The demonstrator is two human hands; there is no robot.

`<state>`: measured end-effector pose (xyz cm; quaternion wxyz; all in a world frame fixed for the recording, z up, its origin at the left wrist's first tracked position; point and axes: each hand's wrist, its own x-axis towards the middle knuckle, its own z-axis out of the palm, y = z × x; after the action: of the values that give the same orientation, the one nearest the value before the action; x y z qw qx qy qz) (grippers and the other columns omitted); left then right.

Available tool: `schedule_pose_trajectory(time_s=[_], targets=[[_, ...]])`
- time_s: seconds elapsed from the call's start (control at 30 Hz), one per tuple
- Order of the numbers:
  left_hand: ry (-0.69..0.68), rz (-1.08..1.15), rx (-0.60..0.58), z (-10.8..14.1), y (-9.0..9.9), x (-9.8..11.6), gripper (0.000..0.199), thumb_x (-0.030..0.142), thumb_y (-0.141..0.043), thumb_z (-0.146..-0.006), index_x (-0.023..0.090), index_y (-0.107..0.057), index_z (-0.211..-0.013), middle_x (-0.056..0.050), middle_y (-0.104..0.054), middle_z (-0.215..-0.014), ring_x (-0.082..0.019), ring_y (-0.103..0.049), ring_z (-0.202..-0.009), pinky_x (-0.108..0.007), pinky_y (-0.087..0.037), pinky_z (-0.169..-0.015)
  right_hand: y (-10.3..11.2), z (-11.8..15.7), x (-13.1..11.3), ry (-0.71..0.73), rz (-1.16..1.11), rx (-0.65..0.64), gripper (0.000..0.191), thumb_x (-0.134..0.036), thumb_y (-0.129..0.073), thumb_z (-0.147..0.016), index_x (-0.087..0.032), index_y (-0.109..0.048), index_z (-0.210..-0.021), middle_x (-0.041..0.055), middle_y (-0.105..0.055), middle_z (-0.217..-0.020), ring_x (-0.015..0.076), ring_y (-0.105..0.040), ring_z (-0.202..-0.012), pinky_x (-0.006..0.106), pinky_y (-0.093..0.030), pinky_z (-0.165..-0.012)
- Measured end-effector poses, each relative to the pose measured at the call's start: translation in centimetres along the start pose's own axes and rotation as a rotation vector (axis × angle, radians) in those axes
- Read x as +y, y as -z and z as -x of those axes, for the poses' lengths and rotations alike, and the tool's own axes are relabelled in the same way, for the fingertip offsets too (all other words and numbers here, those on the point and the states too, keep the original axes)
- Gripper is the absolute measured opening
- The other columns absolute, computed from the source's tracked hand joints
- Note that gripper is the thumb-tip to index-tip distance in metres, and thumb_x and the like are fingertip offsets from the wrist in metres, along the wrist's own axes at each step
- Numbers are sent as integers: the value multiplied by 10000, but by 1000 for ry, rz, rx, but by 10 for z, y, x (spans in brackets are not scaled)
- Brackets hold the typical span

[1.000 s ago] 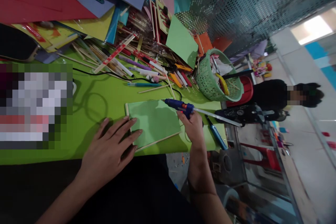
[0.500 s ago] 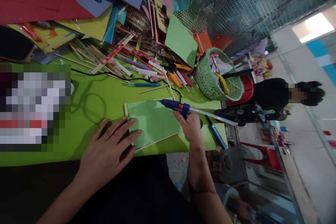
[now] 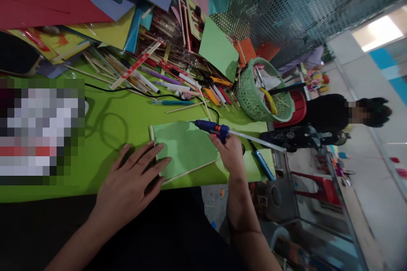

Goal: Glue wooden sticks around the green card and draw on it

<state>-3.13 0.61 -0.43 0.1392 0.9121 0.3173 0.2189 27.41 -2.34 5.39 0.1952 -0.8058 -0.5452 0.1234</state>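
1 glue gun (image 3: 211, 128) lies within right-hand fingers (image 3: 220, 144).

Glue gun (image 3: 208, 127) farther left (slightly)

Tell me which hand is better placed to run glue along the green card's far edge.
Right, I'd judge: the right hand holds the glue gun, its nozzle by the card's far edge. The left hand lies over the left edge, better suited to steadying.
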Motion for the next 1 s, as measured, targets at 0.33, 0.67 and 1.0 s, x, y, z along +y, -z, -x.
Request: schedule_pose_trajectory(time_s=[0.33, 0.67, 1.0], targets=[[7, 39, -7, -2, 2, 0, 386, 288, -583, -968, 297, -667, -1344, -62, -546, -1579, -344, -534, -1430, -624, -283, -1251, 7, 1, 10, -66, -98, 44, 431, -571, -592, -913, -179, -665, -751, 13, -574, -644, 168, -505, -611, 293, -366, -596], [35, 72, 8, 4, 12, 1, 347, 240, -550, -961, 254, -669, -1287, -77, -573, -1551, -336, -520, -1441, -625, -258, -1269, 16, 11, 22, -122, -315, 11, 407, -557, -638, -900, -165, -715, -828, -8, -570, -650, 148, -481, -619, 271, -359, -582], [-42, 90, -92, -27, 0, 6, 456, 456, -503, -1032, 288, -622, -1439, -50, -558, -1569, -326, -490, -1478, -629, -202, -1294, 13, 15, 11, -65, -279, -23, 350, -525, -660, -889, -179, -693, -932, 33, -678, -812, 196, -596, -753, 291, -454, -661]])
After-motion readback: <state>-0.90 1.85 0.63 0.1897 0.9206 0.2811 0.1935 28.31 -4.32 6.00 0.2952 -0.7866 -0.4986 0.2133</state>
